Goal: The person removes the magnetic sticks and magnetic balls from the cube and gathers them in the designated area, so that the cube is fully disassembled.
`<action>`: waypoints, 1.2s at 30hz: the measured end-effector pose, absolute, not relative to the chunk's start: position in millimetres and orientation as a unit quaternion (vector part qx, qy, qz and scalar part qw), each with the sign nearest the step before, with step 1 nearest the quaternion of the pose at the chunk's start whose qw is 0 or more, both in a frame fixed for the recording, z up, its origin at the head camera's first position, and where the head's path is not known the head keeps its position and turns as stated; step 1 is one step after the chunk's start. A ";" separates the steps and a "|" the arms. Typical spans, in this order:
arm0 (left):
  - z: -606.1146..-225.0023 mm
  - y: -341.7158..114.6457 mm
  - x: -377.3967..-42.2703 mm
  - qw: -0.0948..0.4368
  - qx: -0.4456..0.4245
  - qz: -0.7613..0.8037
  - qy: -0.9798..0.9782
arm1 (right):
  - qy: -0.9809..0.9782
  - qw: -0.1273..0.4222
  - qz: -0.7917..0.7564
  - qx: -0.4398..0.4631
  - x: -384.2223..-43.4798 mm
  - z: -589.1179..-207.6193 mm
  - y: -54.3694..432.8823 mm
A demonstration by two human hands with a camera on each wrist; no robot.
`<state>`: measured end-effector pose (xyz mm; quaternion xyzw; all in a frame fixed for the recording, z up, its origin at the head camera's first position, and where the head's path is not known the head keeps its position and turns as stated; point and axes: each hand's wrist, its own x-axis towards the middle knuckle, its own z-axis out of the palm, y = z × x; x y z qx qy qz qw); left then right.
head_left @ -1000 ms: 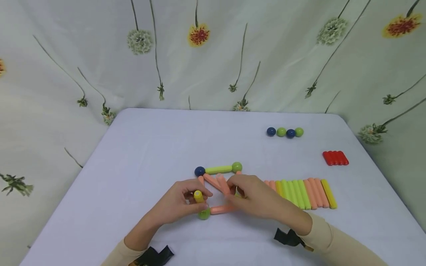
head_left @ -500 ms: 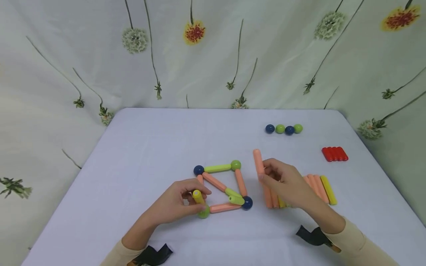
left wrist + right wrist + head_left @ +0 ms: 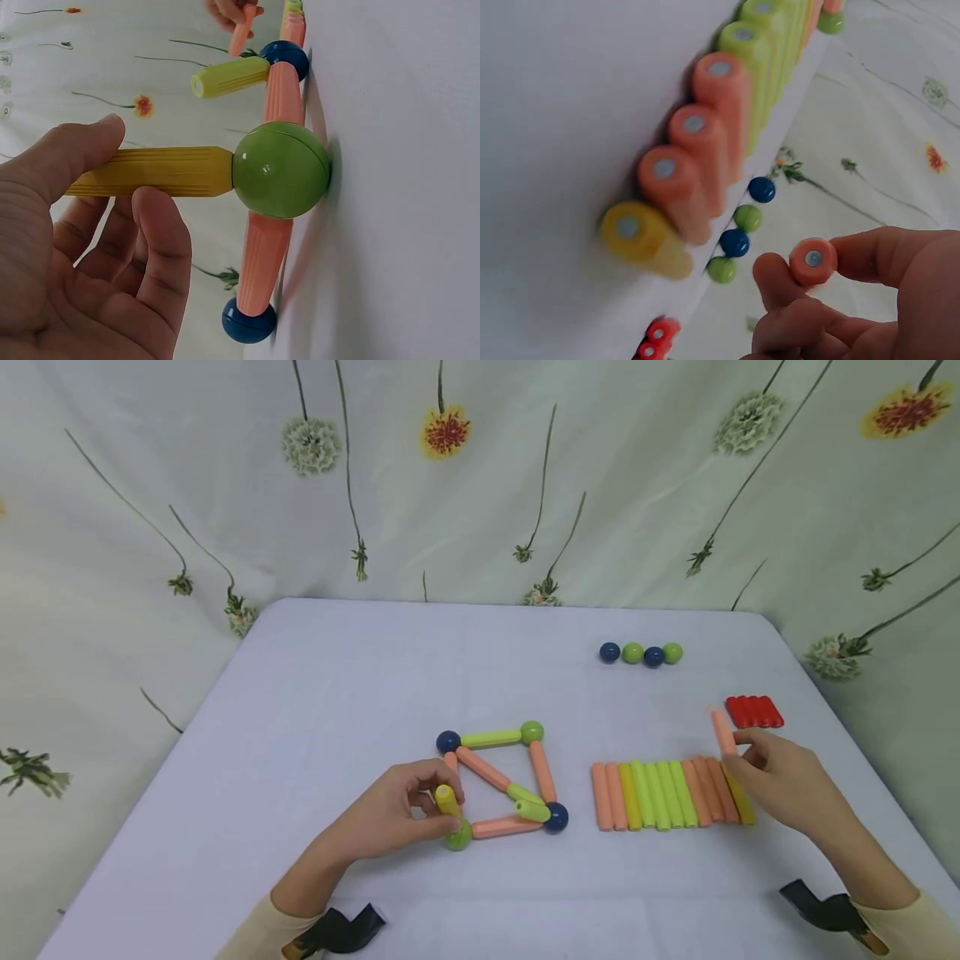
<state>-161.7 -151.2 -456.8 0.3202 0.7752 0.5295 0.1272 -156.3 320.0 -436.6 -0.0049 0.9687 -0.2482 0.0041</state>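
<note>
My left hand point(image 3: 401, 802) pinches an upright yellow magnetic rod point(image 3: 165, 171) between thumb and fingers. The rod's lower end meets a green ball point(image 3: 281, 171) at the near left corner of a flat four-sided frame. Pink rods point(image 3: 507, 828), a light green rod point(image 3: 491, 739) and balls form that frame, crossed by a diagonal. From the near right blue ball point(image 3: 556, 817) another light green rod point(image 3: 533, 811) sticks up at a tilt. My right hand point(image 3: 787, 781) holds a loose pink rod point(image 3: 723, 732), raised above the right end of a row of rods.
That row of pink, yellow and light green rods point(image 3: 662, 795) lies right of the frame. Short red rods point(image 3: 754, 712) lie behind it, far right. Several blue and green balls point(image 3: 633, 652) line up near the table's back edge. A flowered cloth point(image 3: 480, 485) hangs behind.
My right hand has carried the pink rod from over the frame rightward to the far end of the rod row. The left hand keeps its grip on the yellow rod.
</note>
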 end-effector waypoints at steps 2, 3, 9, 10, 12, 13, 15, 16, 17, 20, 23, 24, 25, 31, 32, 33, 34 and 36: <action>-456.5 -150.9 -161.7 0.128 0.318 0.531 0.775 | 0.974 0.038 -0.224 0.012 -155.5 -440.9 335.7; -456.7 -150.8 -161.9 0.128 0.319 0.531 0.775 | 0.975 0.057 -0.213 0.019 -155.3 -443.0 342.5; -456.2 -151.5 -161.7 0.131 0.315 0.534 0.774 | 0.969 0.155 -0.189 0.032 -156.1 -454.7 360.7; -455.7 -151.9 -161.5 0.132 0.313 0.533 0.775 | 0.969 0.160 -0.188 0.030 -156.8 -455.5 360.9; -455.7 -152.4 -161.5 0.133 0.310 0.533 0.776 | 0.970 0.153 -0.185 0.028 -158.3 -456.0 360.0; -455.9 -152.6 -161.5 0.133 0.309 0.532 0.777 | 0.972 0.147 -0.183 0.027 -159.2 -455.9 359.5; -456.2 -153.1 -161.4 0.133 0.309 0.531 0.778 | 0.974 0.135 -0.181 0.025 -160.9 -455.8 358.2; -456.6 -153.3 -161.5 0.132 0.309 0.531 0.778 | 0.975 0.130 -0.181 0.023 -161.7 -455.8 357.6; -456.9 -153.4 -161.5 0.132 0.310 0.530 0.778 | 0.975 0.126 -0.181 0.023 -162.1 -456.4 356.6; -457.8 -153.1 -162.1 0.131 0.314 0.530 0.777 | 0.974 0.124 -0.187 0.023 -163.2 -459.0 353.6; -457.8 -152.8 -162.5 0.131 0.314 0.529 0.778 | 0.973 0.124 -0.192 0.027 -163.2 -460.9 347.0; -457.5 -152.8 -162.5 0.131 0.315 0.528 0.778 | 0.973 0.125 -0.194 0.027 -163.4 -461.0 344.5; -457.4 -153.0 -162.5 0.129 0.315 0.527 0.779 | 0.972 0.125 -0.197 0.026 -163.3 -461.4 341.6; -455.8 -154.6 -163.1 0.123 0.320 0.526 0.778 | 0.972 0.127 -0.198 0.016 -163.3 -459.5 328.2; -455.8 -154.9 -163.3 0.122 0.322 0.528 0.776 | 0.973 0.125 -0.194 0.016 -162.9 -458.7 326.5; -455.9 -155.1 -163.6 0.122 0.323 0.528 0.776 | 0.974 0.121 -0.189 0.018 -162.2 -457.6 324.7; -456.1 -155.4 -163.8 0.122 0.325 0.529 0.774 | 0.976 0.116 -0.183 0.021 -161.4 -456.1 322.7; -456.4 -155.9 -164.0 0.121 0.329 0.531 0.771 | 0.980 0.096 -0.172 0.020 -159.5 -452.7 315.8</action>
